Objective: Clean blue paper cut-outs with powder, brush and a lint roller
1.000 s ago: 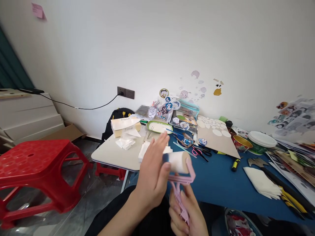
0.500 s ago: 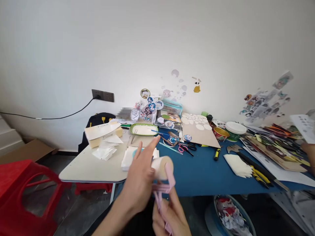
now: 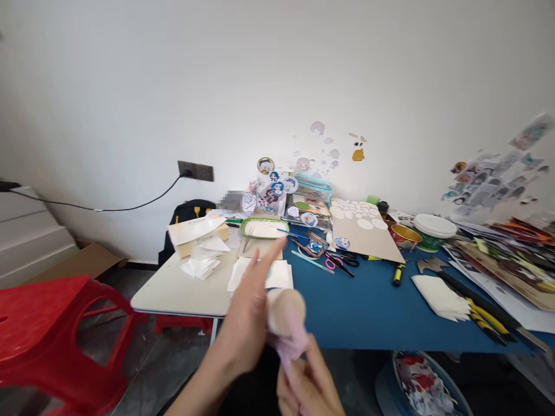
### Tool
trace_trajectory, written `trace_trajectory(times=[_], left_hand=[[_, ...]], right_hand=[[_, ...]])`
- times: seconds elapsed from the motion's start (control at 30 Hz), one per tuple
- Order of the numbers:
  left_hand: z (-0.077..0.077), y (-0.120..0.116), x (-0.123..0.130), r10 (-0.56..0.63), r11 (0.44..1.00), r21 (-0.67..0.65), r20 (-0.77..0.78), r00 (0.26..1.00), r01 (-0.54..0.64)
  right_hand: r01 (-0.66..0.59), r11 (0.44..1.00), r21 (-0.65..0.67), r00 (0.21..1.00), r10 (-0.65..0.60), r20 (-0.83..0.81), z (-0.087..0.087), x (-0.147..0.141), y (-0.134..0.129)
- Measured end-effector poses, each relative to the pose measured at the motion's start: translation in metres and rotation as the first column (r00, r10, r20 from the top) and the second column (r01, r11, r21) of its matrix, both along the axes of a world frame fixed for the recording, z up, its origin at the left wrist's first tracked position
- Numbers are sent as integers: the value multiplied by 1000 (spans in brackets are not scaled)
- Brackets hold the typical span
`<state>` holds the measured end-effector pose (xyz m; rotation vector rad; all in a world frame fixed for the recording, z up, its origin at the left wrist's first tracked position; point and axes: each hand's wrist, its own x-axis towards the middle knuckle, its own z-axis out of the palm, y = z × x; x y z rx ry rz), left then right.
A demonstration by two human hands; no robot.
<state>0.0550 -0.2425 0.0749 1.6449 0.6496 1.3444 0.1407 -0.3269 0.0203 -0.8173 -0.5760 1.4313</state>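
In my right hand (image 3: 310,384), closed round its pink handle, is a lint roller (image 3: 289,312) with a cream-white roll. Blur softens the roll and the pink frame. My left hand (image 3: 248,315) is raised just left of the roll, its fingers stretched out and pointing away from me. The roll lies against or very near the palm side of that hand; contact cannot be made out. Just beyond my left fingers sits a stack of white paper sheets (image 3: 281,276), partly hidden by the hand.
On the blue tabletop (image 3: 347,318) lie scissors (image 3: 340,263), a yellow-handled cutter (image 3: 398,274), pliers (image 3: 489,320) and folded cloth (image 3: 440,296). A green-rimmed tray (image 3: 264,227) stands further back. Below are a bin (image 3: 388,384) of scraps and a red stool (image 3: 47,312) at left.
The view has swung left, so the table's things sit further right. The roller has turned and blurred between my hands. A hand at the far right edge has left view.
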Motion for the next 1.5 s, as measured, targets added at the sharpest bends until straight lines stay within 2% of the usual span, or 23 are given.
trace_trajectory(times=[0.1, 0.17, 0.27, 0.33, 0.43, 0.5, 0.57, 0.6, 0.67, 0.77, 0.83, 0.87, 0.93, 1.0, 1.07, 1.13, 1.2, 1.23, 1.3, 1.37, 1.4, 1.43, 1.5], left_hand=[[-7, -2, 2, -11, 999, 33, -42, 999, 13], [-12, -1, 3, 46, 999, 15, -80, 996, -45], [-18, -1, 2, 79, 991, 123, -185, 980, -56], [-17, -1, 1, 91, 985, 159, -192, 977, -61], [-13, -4, -3, 68, 990, 132, -172, 983, -46], [-9, -6, -6, -45, 993, 96, -168, 985, 62], [-7, -7, -8, -158, 987, -7, -101, 982, 158], [-7, -7, -9, -180, 982, -67, -50, 982, 176], [-7, -7, -10, -128, 985, -112, 45, 991, 132], [-12, -9, -11, 71, 997, 9, 51, 996, -71], [-16, -11, -12, 217, 961, 182, -19, 976, -210], [-18, -12, -12, 286, 922, 291, -61, 956, -257], [-21, -14, -11, 397, 821, 491, -122, 909, -292], [-22, -14, -10, 463, 735, 613, -143, 875, -289], [-22, -15, -8, 487, 693, 660, -135, 863, -288], [-21, -15, -9, 484, 686, 665, -113, 868, -296], [-18, -13, -11, 466, 752, 565, -92, 880, -339], [-17, -10, -12, 447, 817, 443, -80, 891, -370], [-14, -3, -17, 373, 926, 61, 9, 928, -373], [-11, 6, -22, 292, 926, -305, 203, 935, -223], [-11, 10, -24, 263, 904, -410, 303, 916, -124], [-10, 13, -25, 245, 883, -467, 380, 892, -44], [-10, 15, -26, 227, 861, -507, 443, 867, 33]], right_hand=[[41, 992, -121, 998, -46, -33, 0, -3, -1], [54, 990, -128, 998, -59, -38, -2, -5, -1], [40, 990, -135, 998, -46, -41, -7, -6, -2], [22, 990, -142, 999, -27, -39, -8, -6, -3], [-2, 994, -110, 998, -5, -64, -5, 0, -2], [10, 993, -116, 995, -21, -94, 0, 8, 1], [16, 993, -116, 992, -31, -125, 4, 17, 3], [8, 995, -103, 989, -22, -144, 6, 20, 4], [-34, 997, -71, 982, 20, -187, 6, 24, 5], [-75, 997, -34, 969, 64, -240, 1, 25, 5], [-88, 996, -16, 963, 81, -257, -6, 26, 5], [-103, 995, -5, 960, 98, -263, -9, 26, 6], [-141, 990, 18, 954, 141, -264, -15, 27, 6], [-173, 984, 36, 951, 176, -253, -18, 28, 5], [-163, 986, 15, 959, 162, -232, -16, 27, 3], [-132, 991, -27, 971, 123, -203, -11, 24, 1], [-112, 992, -52, 979, 101, -176, -7, 22, -1], [-103, 994, -48, 981, 93, -173, -6, 22, -1], [-54, 998, -31, 980, 47, -194, -7, 23, -1], [19, 1000, -20, 971, -23, -238, -10, 26, 1], [58, 998, -21, 965, -61, -253, -11, 28, 2], [92, 996, -22, 962, -95, -257, -12, 29, 4], [147, 989, -11, 965, -146, -219, -8, 29, 6]])
